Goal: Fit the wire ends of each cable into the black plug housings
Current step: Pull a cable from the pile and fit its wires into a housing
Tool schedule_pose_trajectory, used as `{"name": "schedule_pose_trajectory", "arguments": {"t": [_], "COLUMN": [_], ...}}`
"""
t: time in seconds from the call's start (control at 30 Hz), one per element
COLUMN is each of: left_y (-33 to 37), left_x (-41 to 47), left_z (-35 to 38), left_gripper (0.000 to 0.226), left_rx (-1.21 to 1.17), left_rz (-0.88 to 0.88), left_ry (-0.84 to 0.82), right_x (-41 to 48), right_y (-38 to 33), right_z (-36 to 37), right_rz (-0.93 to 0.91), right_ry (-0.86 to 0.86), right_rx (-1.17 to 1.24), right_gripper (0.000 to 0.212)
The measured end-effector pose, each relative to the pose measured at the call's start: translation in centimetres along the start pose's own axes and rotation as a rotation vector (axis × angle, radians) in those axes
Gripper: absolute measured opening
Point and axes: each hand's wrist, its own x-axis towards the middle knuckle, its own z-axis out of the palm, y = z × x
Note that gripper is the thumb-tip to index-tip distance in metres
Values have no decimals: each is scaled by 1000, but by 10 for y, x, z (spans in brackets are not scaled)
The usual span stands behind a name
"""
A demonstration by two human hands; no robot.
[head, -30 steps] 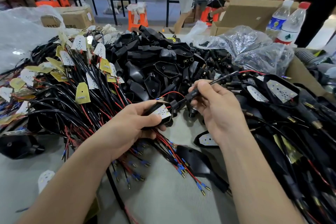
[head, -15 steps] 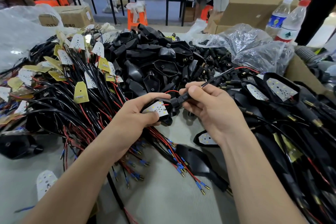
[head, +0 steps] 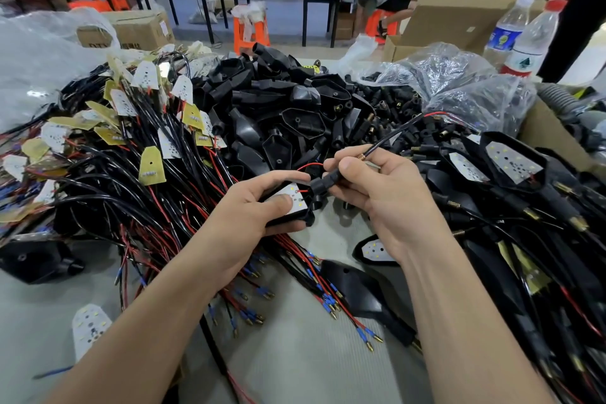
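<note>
My left hand [head: 252, 207] grips a black plug housing [head: 292, 218] with a white LED board [head: 293, 198] seated in it, thumb pressed on the board. My right hand [head: 377, 197] pinches a black sleeve [head: 326, 182] on a black cable [head: 390, 138] right at the housing's end. A thin red wire [head: 310, 166] loops from the board toward the sleeve. The cable runs up and right to red wire ends. A pile of loose black housings [head: 288, 115] lies behind my hands.
A tangle of black and red cables with white and yellow boards [head: 124, 147] fills the left. Finished assemblies [head: 511, 180] heap on the right. Plastic bags [head: 459, 85], a cardboard box [head: 459, 23] and two water bottles [head: 531, 39] stand at the back right.
My hands have drawn together: the sleeve in my right hand has moved left up against the housing in my left hand. The view has shifted slightly.
</note>
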Motion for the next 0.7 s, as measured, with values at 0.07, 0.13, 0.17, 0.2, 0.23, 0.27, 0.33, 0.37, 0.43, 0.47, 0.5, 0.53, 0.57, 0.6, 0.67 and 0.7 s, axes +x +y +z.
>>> {"name": "schedule_pose_trajectory", "arguments": {"t": [0.07,0.13,0.17,0.2,0.23,0.27,0.33,0.37,0.43,0.47,0.5,0.53,0.57,0.6,0.67,0.7], "left_y": [1,0,0,-1,-2,-2,-1,-1,0,0,-1,-1,-1,-1,0,1], "left_x": [0,0,-1,-2,-2,-2,-3,-3,-4,-5,-5,-5,-5,-5,-3,-2], "left_z": [1,3,5,7,9,10,11,11,11,10,10,10,9,9,9,9], "left_gripper": [42,43,44,44,44,44,42,41,40,40,40,40,39,37,32,29], "left_rx": [58,84,69,45,22,5,-10,-10,-11,-13,-16,-19,-20,-18,-22,-40], "left_rz": [22,44,47,48,46,43,36,33,27,24,21,17,15,17,19,11], "left_ry": [4,7,6,8,13,18,28,32,35,38,42,47,53,55,51,53], "right_x": [0,0,0,0,-1,-1,-1,-1,-3,-4,-4,-5,-5,-5,-5,-5], "right_y": [1,3,4,5,6,5,4,3,4,5,6,6,6,6,4,3], "right_z": [2,5,7,9,10,10,9,9,9,10,11,11,11,11,12,13], "right_rz": [-4,13,23,30,35,42,67,78,86,84,81,76,68,60,33,4], "right_ry": [9,30,33,29,22,16,3,-5,-27,-38,-44,-47,-50,-52,-47,-29], "right_rx": [4,21,25,22,16,14,36,38,-9,-36,-56,-75,-98,-119,-139,-144], "right_gripper": [15,15,15,14,12,11,11,11,9,8,7,8,9,11,12,11]}}
